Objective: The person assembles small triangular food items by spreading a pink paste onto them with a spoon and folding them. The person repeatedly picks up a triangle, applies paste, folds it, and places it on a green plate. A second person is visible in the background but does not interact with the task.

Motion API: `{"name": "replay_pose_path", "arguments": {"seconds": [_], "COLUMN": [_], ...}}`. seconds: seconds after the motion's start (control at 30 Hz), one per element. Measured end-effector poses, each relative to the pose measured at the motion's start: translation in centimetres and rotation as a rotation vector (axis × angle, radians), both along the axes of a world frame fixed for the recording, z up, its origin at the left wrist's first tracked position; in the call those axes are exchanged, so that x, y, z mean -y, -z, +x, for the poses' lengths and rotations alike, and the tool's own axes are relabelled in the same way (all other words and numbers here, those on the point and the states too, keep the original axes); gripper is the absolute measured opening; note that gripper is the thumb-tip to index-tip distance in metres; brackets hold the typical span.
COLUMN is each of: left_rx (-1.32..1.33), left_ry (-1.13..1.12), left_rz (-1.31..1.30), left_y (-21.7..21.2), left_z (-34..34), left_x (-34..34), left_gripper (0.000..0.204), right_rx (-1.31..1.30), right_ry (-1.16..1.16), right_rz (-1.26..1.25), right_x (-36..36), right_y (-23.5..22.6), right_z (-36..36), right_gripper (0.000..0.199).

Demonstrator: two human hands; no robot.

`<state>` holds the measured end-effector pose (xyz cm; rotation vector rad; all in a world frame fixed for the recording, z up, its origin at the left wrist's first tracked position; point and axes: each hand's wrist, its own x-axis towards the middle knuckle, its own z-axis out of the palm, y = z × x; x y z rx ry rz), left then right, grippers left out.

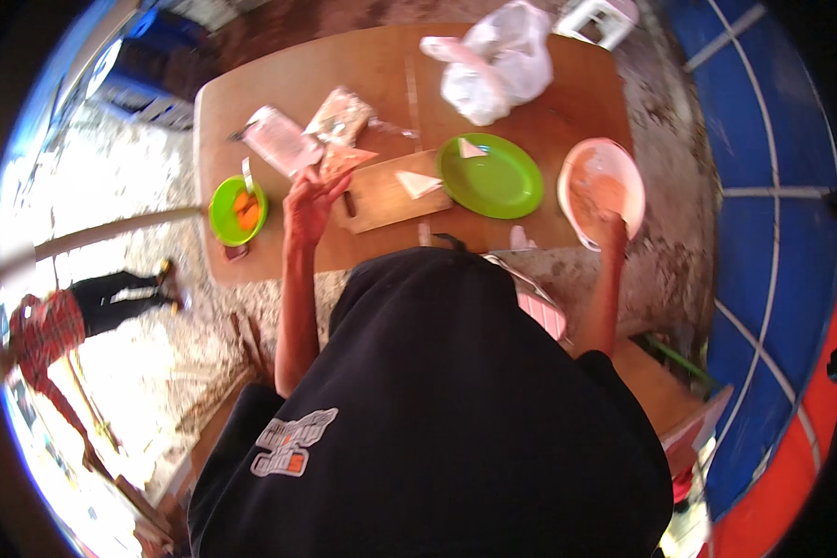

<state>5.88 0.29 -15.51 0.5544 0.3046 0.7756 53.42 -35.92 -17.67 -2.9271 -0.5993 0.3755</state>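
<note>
Orange triangle (350, 160): upper frame, left of centre, pinched in our left hand (309, 203). At upper right, our right hand (611, 226) reaches into the bowl (635, 191); we cannot tell its grip. Green plate (504, 189) lies between, beside the board (381, 206).

White stool (616, 13), blue sheet wall (737, 256), person in plaid shirt (50, 327)

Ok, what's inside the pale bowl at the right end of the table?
The pale bowl holds an orange mixture, and the right hand reaches into the bowl. Whatever lies beneath the hand or the mixture's surface is covered and can't be seen.
</note>
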Motion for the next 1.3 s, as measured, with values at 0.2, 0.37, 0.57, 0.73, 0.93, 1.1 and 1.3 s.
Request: {"name": "replay_pose_path", "arguments": {"seconds": [0.2, 0.37, 0.57, 0.73, 0.93, 1.1, 1.3], "left_rx": [-0.061, -0.200, -0.372, -0.333, -0.363, -0.333, -0.279], "left_ry": [0.060, 0.053, 0.039, 0.024, 0.160, 0.203, 0.267], "left_rz": [-0.125, 0.002, 0.150, 0.057, -0.083, -0.230, -0.208], "left_y": [-2.7, -4.7, -5.8, -5.2, -3.9, -3.5, -3.5], "left_z": [4.5, 7.5, 10.4, 11.9, 12.9, 13.5, 14.3], "left_x": [2.2, 3.9, 5.5, 6.5, 7.9, 8.2, 8.2], "left_gripper": [0.010, 0.008, 0.010, 0.005, 0.054, 0.051, 0.050], "right_rx": [0.074, 0.060, 0.048, -0.011, -0.059, -0.012, -0.064], "right_ry": [0.084, 0.016, 0.050, 0.005, 0.019, 0.006, 0.089], "right_rz": [0.062, 0.125, 0.337, 0.472, 0.509, 0.574, 0.626], "right_x": [-1.0, -1.2, -1.5, -1.6, -2.1, -2.6, -2.1], "right_y": [-1.5, -1.6, -0.6, -0.6, -1.1, -1.1, 0.5], "right_z": [-2.8, -3.3, -4.1, -4.6, -6.3, -7.7, -8.2], "right_gripper": [0.022, 0.023, 0.021, 0.021, 0.020, 0.020, 0.018]}}
